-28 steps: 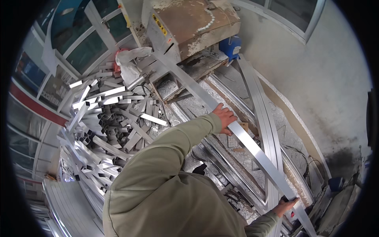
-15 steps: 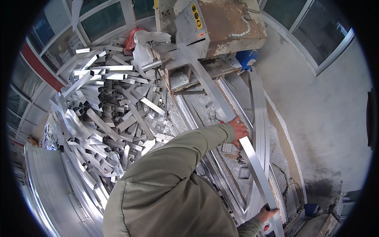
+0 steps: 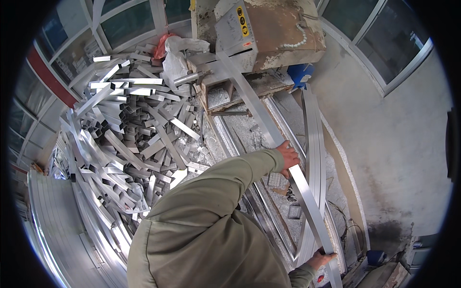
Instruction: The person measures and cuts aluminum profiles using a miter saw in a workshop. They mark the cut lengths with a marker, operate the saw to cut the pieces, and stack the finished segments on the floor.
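Observation:
A long silvery aluminium profile (image 3: 257, 108) runs slantwise from the machine at the top down to the lower right. My left hand (image 3: 289, 159) is closed over it near its middle, fingers wrapped across the top. Farther down, my right hand (image 3: 321, 259) grips the same profile close to its near end, with the fingers partly hidden. The far end lies at the foot of a worn grey-and-brown machine housing (image 3: 283, 36) with yellow warning stickers. Below the profile, metal rails (image 3: 283, 223) and more long profiles (image 3: 314, 139) stretch the same way.
To the left lies a big heap of aluminium offcuts (image 3: 139, 120), with stacked long profiles (image 3: 55, 216) nearer me. A white sack (image 3: 175, 62) and a blue object (image 3: 300, 74) flank the machine's base. A pale wall (image 3: 384, 139) borders the right side.
The whole view has shifted slightly. Both hands keep their grip on the aluminium profile, which stays nearly in place.

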### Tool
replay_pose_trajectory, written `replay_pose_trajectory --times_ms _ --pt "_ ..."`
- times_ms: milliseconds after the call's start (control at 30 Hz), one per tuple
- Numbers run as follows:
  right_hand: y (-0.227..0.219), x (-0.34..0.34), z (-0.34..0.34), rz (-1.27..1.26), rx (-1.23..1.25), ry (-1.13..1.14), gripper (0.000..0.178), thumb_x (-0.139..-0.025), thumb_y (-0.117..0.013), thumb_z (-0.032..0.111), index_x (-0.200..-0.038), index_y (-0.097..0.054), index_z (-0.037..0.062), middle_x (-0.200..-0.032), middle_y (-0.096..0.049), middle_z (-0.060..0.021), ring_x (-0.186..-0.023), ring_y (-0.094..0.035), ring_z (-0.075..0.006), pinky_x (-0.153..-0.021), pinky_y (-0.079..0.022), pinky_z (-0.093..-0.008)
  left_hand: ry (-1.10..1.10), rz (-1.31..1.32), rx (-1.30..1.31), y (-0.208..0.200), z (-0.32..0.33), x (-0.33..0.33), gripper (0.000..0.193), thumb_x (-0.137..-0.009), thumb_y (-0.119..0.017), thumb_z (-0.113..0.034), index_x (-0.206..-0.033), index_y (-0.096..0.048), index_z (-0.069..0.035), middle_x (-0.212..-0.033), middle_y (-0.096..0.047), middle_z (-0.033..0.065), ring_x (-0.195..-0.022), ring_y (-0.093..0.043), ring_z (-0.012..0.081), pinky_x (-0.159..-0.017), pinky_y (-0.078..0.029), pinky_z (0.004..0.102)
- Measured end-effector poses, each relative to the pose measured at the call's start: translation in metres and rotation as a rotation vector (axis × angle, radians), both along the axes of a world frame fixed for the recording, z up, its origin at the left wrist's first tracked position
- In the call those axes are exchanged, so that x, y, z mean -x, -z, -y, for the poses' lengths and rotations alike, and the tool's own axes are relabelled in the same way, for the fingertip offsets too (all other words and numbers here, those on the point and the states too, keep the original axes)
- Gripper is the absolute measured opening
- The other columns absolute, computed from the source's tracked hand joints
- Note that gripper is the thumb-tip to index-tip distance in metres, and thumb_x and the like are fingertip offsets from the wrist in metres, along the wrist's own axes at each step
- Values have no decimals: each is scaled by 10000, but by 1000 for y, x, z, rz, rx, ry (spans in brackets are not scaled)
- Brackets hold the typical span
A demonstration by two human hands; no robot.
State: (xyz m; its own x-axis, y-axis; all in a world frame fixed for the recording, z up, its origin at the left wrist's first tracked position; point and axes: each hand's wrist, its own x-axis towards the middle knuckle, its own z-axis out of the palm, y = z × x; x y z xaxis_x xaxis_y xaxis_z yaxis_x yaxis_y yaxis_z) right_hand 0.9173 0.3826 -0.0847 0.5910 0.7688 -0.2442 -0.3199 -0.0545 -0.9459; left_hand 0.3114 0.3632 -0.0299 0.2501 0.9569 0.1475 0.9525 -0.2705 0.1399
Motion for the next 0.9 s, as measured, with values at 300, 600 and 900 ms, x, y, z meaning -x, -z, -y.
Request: replay_pose_trajectory --times_ms 300,600,900 --pt "28 -26 6 490 -123 -168 622 -1153 -550 431 -1629 -433 49 -1547 -591 -175 -1278 -671 -309 -1069 -597 -457 -3 -15 -57 -1 -5 1 966 -682 -887 -706 -1444 -644 -166 -1355 -678 23 -1339 -594 250 -1212 -304 724" --pt "33 -49 -14 22 15 -51 623 -1144 -484 526 -1592 -490 93 -1531 -630 -148 -1258 -700 -318 -1113 -571 -471 64 46 -97 11 -7 8 912 -652 -901 -701 -1339 -661 -151 -1303 -686 53 -1332 -613 273 -1177 -339 739" --pt "9 47 109 402 384 168 524 -1055 -664 535 -1342 -621 98 -1163 -688 -85 -901 -695 -240 -685 -557 -428 89 120 104 -7 -16 12 861 -816 -838 -664 -1461 -623 -136 -1408 -650 75 -1400 -542 271 -1210 -260 750"
